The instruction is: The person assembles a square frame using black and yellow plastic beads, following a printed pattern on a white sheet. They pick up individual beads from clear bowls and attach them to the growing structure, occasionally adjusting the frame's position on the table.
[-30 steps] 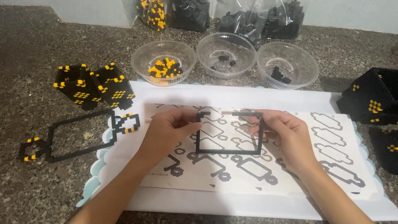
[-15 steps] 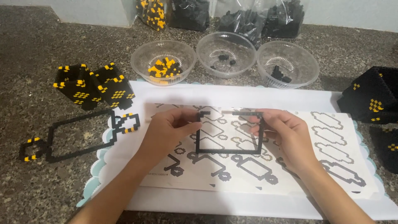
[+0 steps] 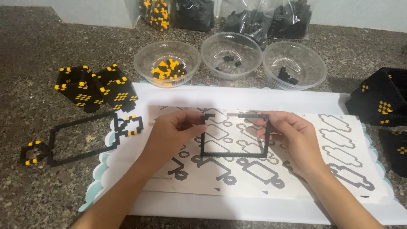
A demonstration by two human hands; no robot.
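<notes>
At frame centre, the left hand [image 3: 171, 133] and right hand [image 3: 292, 138] pinch opposite sides of a black square frame [image 3: 234, 155], its top edge gapped, over the printed pattern sheet [image 3: 339, 144]. Fingers hide both pinch points. At upper middle, three clear bowls [image 3: 231, 55] hold pieces too small to make out.

Speckled grey stone counter [image 3: 38, 51], matt, slightly rough. Clear glossy plastic bowls [image 3: 231, 55], thin-walled. Matt white paper pattern sheet [image 3: 339, 140], black printed outlines. Black bead frame [image 3: 235, 155]: small plastic pieces, bumpy, faint sheen. Black-and-yellow beaded boxes [image 3: 95, 87], same plastic. Transparent crinkled plastic bags [image 3: 271, 17], shiny.
</notes>
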